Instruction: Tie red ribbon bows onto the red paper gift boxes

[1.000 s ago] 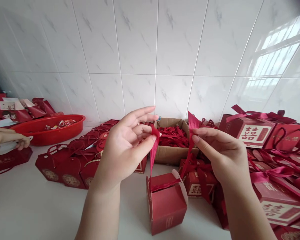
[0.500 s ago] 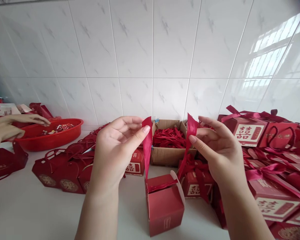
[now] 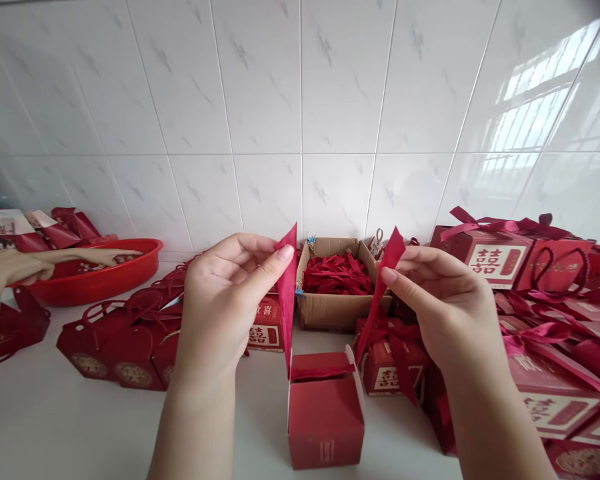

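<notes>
Right now, a dark red satin ribbon lies across the top of a red cardboard gift box, which sits upright on the white table, near and in the middle. The ribbon's long axis runs left to right over the box, and both ends rise from its sides with their cut points upward: the left length stands almost vertical, while the right one leans away to the right. A small framed print on the box faces the near side, and a pale-edged flap stands up at either side.

The left hand pinches the left end between thumb and fingers, just below its tip; the right hand grips the right end the same way (both well above the box).

Beyond them, a brown cardboard carton holds a heap of loose red ribbon strips, with blue clips on its left side. Just right of the near box stands a small red box tied with ribbon, and farther right are stacked bow-tied red boxes. On the left, dark red handled boxes stand in rows, and another person's hand reaches into a red plastic basin.
</notes>
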{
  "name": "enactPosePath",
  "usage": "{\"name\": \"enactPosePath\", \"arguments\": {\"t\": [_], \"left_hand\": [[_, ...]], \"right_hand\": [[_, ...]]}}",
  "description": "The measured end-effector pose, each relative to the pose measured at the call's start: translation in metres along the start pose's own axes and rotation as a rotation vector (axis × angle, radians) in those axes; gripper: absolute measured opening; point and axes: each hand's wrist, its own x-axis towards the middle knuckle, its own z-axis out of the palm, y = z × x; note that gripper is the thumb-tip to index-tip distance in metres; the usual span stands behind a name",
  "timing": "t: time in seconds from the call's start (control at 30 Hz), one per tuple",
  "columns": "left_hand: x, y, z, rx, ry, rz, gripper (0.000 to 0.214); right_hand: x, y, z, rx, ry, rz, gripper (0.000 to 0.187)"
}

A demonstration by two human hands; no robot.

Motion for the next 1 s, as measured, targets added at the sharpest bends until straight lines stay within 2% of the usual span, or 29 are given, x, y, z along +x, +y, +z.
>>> {"name": "enactPosePath", "arguments": {"t": [0.13,0.7,1.0], "left_hand": [[0.001,0.002,-0.001,0.001,-0.031,-0.047,0.011],[0.003,-0.002,0.001,-0.125,0.007,0.013,0.008],[0.007,-0.008,0.004,-0.119,0.04,0.118,0.009]], "right_hand": [[0.001,0.001,-0.001,0.011,0.002,0.005,0.015],[0.005,0.007,-0.01,0.014,0.044,-0.063,0.015],[0.008,0.007,-0.009,0.013,0.111,-0.08,0.014]]}}
